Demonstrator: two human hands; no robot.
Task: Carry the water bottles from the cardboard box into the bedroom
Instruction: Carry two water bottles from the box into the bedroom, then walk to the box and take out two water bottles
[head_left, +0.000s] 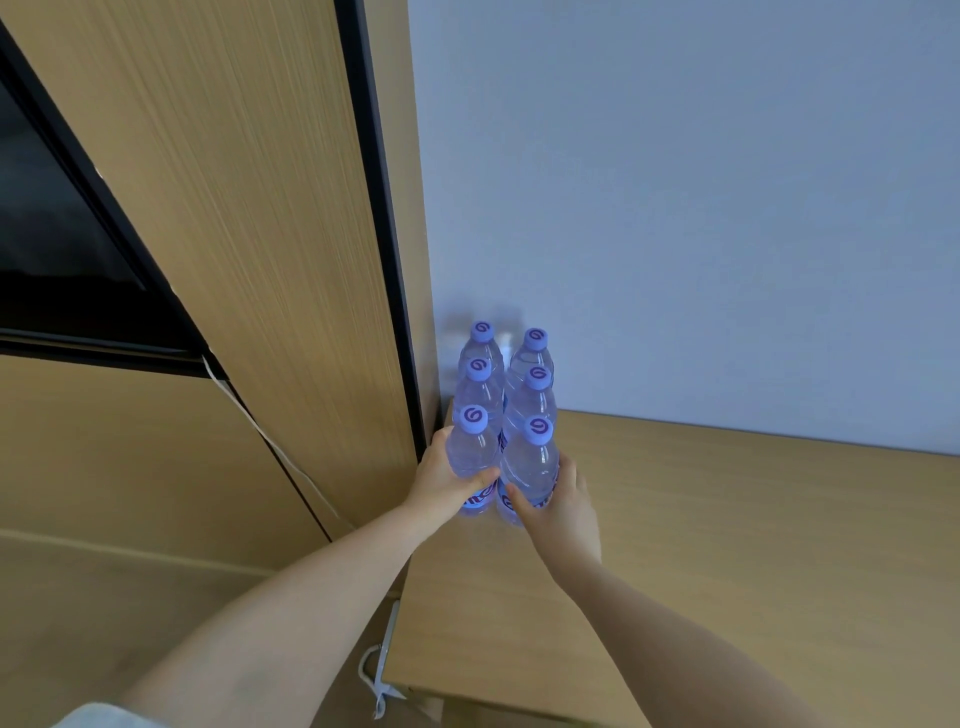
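Six water bottles (503, 415) are standing upright in two rows of three near the middle of the frame, packed tight against one another on the far left corner of a light wooden desk (727, 545), close to the pale wall (675, 208) and just beside the edge of a tall wooden panel (249, 234) running down from the upper left. The person's left hand (448, 480) is wrapping around the nearest bottle of the left row, thumb lying across its front. The right hand (558, 499) is curling around the nearest bottle of the right row in the same way. Both of those bottles are looking as if they are resting on the desk, though their bases are partly hidden by the hands.

To my eye the carrying is well along: six bottles are sitting at what I take to be the bedroom spot. The cardboard box is not showing anywhere, so I cannot tell how many are waiting to be fetched. A white cable (270, 441) is trailing down at lower left.
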